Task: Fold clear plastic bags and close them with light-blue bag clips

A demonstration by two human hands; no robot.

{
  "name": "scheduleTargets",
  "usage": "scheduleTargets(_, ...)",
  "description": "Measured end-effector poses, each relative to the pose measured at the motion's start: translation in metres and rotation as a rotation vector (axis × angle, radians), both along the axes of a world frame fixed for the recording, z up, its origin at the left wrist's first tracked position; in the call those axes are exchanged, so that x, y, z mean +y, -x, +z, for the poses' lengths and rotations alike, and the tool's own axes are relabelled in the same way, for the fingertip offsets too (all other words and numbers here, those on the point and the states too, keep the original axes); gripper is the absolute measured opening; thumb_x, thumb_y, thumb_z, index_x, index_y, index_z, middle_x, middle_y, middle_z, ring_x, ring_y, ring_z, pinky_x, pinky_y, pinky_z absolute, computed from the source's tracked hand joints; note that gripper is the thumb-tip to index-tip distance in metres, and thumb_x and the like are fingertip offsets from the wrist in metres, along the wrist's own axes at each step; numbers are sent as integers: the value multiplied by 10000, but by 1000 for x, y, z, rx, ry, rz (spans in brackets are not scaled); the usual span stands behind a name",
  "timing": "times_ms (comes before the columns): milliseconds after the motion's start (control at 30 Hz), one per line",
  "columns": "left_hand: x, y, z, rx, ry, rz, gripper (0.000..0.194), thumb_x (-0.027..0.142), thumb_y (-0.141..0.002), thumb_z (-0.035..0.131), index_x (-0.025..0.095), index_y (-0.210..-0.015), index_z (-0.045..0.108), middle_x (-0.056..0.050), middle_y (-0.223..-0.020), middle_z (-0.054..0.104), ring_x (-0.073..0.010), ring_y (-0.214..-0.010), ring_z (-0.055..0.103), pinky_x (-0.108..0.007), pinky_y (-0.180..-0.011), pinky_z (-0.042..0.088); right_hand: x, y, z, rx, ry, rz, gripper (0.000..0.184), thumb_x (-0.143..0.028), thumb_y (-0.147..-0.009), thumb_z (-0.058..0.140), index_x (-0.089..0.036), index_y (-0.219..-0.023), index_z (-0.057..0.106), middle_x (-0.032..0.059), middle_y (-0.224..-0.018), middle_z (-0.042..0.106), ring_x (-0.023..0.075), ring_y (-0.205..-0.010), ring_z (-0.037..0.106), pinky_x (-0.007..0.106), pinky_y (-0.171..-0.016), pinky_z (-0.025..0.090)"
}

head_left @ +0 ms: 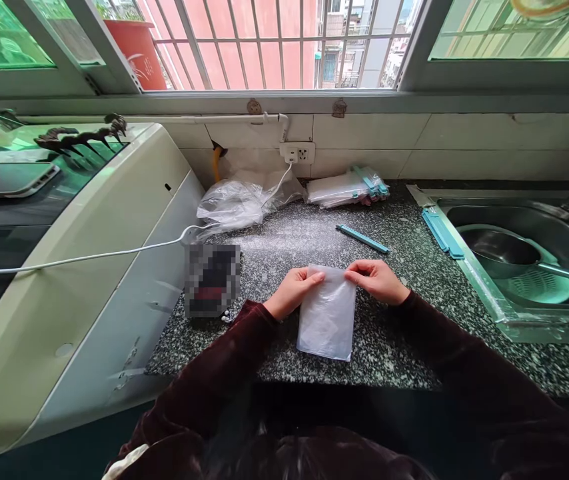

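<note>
A stack of clear plastic bags lies flat near the counter's front edge, its top end pinched at both corners. My left hand is closed on the upper left corner, thumb on top. At the upper right corner, my right hand pinches the same plastic between thumb and fingers. Just beyond the hands rests a long blue sealing clip, touched by neither. Farther back, against the wall, sits a bundle of plastic bags with blue clips.
To the right, several blue clips lie beside the sink, which holds a pan. A crumpled clear bag and a white cable are at back left. A pixelated dark object lies near the large white appliance.
</note>
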State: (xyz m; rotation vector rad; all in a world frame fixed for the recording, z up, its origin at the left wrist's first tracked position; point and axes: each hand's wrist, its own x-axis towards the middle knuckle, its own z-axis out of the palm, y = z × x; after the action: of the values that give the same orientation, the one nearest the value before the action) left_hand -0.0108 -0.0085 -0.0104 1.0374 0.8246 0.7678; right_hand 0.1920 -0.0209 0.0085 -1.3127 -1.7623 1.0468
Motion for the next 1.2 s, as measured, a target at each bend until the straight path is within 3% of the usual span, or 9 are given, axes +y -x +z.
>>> scheduleTargets(200,0,1,1,37,16,-29,478,510,-575,736,86,-785,666,-35,-669,633,-112,-587,521,-230,-570,367,2,0,0,42,-2,-50,335,-477,-703,582,-150,-630,593,2,-583,550,109,-550,466,245,-529,382)
scheduleTargets(333,1,1,0,68,34,-13,501,531,-531,751,83,-730,645,-22,-621,609,-96,-548,495,-222,-544,347,10,-14,-1,-51,-41,-76,341,-486,-722,554,-156,-663,613,21,-621,595,130,-582,508,264,-567,413)
scheduleTargets(467,1,2,2,64,40,28,498,532,-506,757,92,-696,623,-11,-600,592,-89,-525,480,-218,-525,338,28,-47,-10,-374,-264,-463,295,-451,-731,552,-171,-743,647,55,-713,639,164,-634,543,301,-617,425)
scheduleTargets(533,1,3,4,60,36,40,484,512,-511,759,96,-716,622,-7,-606,591,-90,-527,482,-217,-525,339,35,-63,-15,-570,-309,-573,273,-420,-722,569,-172,-791,660,83,-807,653,188,-692,558,322,-647,425)
scheduleTargets(667,2,5,6,58,33,45,463,485,-519,759,101,-734,617,-5,-619,592,-91,-535,489,-216,-529,344,42,-74,-16,-796,-193,-565,270,-406,-707,595,-180,-836,666,96,-890,657,225,-782,576,333,-671,419)
scheduleTargets(867,5,8,3,45,41,51,441,467,-520,757,103,-719,608,1,-611,577,-81,-525,476,-212,-522,336,40,-66,-12,-934,-63,-557,225,-361,-755,551,-183,-829,666,98,-884,670,243,-803,594,330,-655,392)
scheduleTargets(1033,6,9,5,27,46,80,394,417,-524,753,113,-721,599,-1,-630,581,-85,-537,479,-215,-528,339,40,-65,-15,-880,-176,-550,183,-331,-745,544,-185,-763,653,87,-833,670,235,-773,594,338,-668,394)
scheduleTargets(1200,7,8,6,30,60,93,373,389,-527,741,119,-740,597,-3,-649,589,-94,-553,490,-222,-541,353,31,-52,-16,-602,-363,-483,192,-357,-737,548,-188,-728,638,61,-748,647,189,-673,570,319,-633,420)
